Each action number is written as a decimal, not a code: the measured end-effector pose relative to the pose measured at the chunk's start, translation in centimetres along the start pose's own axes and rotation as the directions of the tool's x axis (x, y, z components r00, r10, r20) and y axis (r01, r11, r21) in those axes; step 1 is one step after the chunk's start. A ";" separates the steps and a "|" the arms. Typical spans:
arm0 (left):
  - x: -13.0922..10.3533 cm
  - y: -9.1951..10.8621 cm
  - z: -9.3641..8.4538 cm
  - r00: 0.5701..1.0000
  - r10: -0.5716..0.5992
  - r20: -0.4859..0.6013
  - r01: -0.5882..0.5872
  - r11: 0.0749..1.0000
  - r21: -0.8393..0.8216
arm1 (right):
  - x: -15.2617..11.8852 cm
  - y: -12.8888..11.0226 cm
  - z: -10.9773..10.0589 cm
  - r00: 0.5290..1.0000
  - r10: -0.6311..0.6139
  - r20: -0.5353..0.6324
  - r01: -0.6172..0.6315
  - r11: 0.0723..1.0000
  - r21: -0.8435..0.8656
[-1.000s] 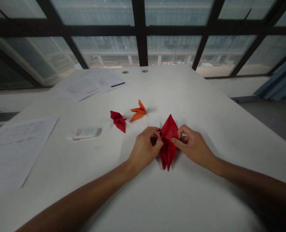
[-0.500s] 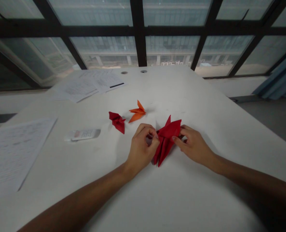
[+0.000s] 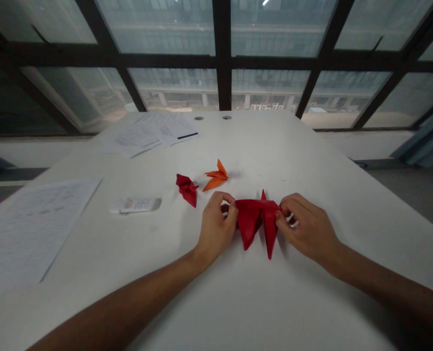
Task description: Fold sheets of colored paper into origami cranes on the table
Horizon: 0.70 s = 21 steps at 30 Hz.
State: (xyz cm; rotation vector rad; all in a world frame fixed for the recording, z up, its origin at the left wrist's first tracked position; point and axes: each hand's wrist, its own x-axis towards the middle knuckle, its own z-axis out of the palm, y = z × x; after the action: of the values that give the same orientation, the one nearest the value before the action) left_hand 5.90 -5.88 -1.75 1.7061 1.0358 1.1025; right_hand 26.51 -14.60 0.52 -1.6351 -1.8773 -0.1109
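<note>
A large red folded paper figure (image 3: 251, 217) is stretched between my hands, its two long points hanging toward me and a thin tip rising behind. My left hand (image 3: 219, 219) pinches its left corner between thumb and fingers. At the right corner, my right hand (image 3: 304, 224) holds it in a similar pinch. Just beyond my left hand lie a smaller red folded paper piece (image 3: 188, 189) and an orange folded paper piece (image 3: 217, 175), not touching each other.
The white table (image 3: 238, 302) runs up to the windows. A clear packet with a printed label (image 3: 138, 204) lies left of my left hand. Printed sheets lie at the left edge (image 3: 37, 224) and far left (image 3: 143, 136). Two round holes sit at the far edge.
The large red figure has been spread wider, its top edge now nearly level and its lower points apart. My right hand has moved to its right corner. The view has shifted slightly.
</note>
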 end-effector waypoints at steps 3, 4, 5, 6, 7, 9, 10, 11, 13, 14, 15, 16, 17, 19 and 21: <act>-0.1 0.0 0.0 0.999 0.042 -0.016 -0.042 0.999 0.015 | 0.2 0.1 -0.6 1.000 -0.021 0.006 0.021 0.996 -0.087; -0.2 0.1 -0.1 0.998 0.061 -0.016 -0.061 0.998 0.018 | 0.3 0.1 -0.7 1.000 -0.016 0.013 0.017 0.996 -0.087; -0.3 0.1 -0.1 0.997 0.079 -0.012 -0.079 0.997 0.016 | 0.4 0.1 -0.9 1.000 -0.012 0.019 0.014 0.997 -0.074; -0.5 0.1 -0.1 0.996 0.086 0.000 -0.086 0.996 0.006 | 0.5 0.1 -1.0 1.000 -0.012 0.025 0.013 0.999 -0.053; -0.7 0.1 -0.1 0.997 0.080 0.017 -0.080 0.997 -0.012 | 0.6 0.0 -1.1 1.000 -0.013 0.027 0.014 1.000 -0.027; -0.9 0.2 0.0 0.997 0.051 0.053 -0.049 0.998 -0.038 | 0.6 -0.1 -1.2 0.999 -0.020 0.032 0.019 0.999 0.032; -1.0 0.2 0.1 0.997 0.045 0.061 -0.043 0.999 -0.031 | 0.5 -0.3 -1.1 0.999 -0.021 0.036 0.019 0.998 0.059; -1.1 0.2 0.1 0.997 0.055 0.059 -0.054 0.998 -0.009 | 0.4 -0.4 -1.1 0.998 -0.028 0.048 0.024 0.996 0.083; -1.0 0.2 0.2 0.991 0.124 0.049 -0.127 0.990 0.068 | 0.2 -0.7 -0.9 0.997 -0.049 0.067 0.041 0.993 0.111; -0.9 0.3 0.1 0.985 0.164 0.060 -0.170 0.980 0.102 | 0.1 -0.8 -0.8 0.995 -0.063 0.075 0.054 0.992 0.116; -0.8 0.3 0.1 0.977 0.198 0.080 -0.207 0.970 0.125 | 0.0 -0.9 -0.8 0.994 -0.078 0.074 0.069 0.991 0.114; -0.7 0.3 0.0 0.968 0.227 0.104 -0.240 0.961 0.137 | 0.0 -0.9 -0.8 0.993 -0.095 0.066 0.088 0.991 0.105; -0.5 0.3 -0.1 0.960 0.251 0.122 -0.267 0.953 0.140 | 0.0 -0.9 -0.8 0.993 -0.111 0.051 0.106 0.991 0.087; -0.3 0.3 -0.4 0.949 0.288 0.130 -0.305 0.942 0.138 | 0.0 -0.6 -1.0 0.991 -0.136 0.009 0.135 0.991 0.024; -0.2 0.3 -0.6 0.940 0.322 0.114 -0.335 0.933 0.133 | 0.1 -0.2 -1.2 0.987 -0.159 -0.027 0.157 0.985 -0.075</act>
State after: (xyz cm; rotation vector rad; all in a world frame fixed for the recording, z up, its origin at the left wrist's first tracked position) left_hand 5.36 -6.03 -1.38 2.0875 0.8100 1.1645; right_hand 26.79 -15.07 1.63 -1.5202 -1.9967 -0.2749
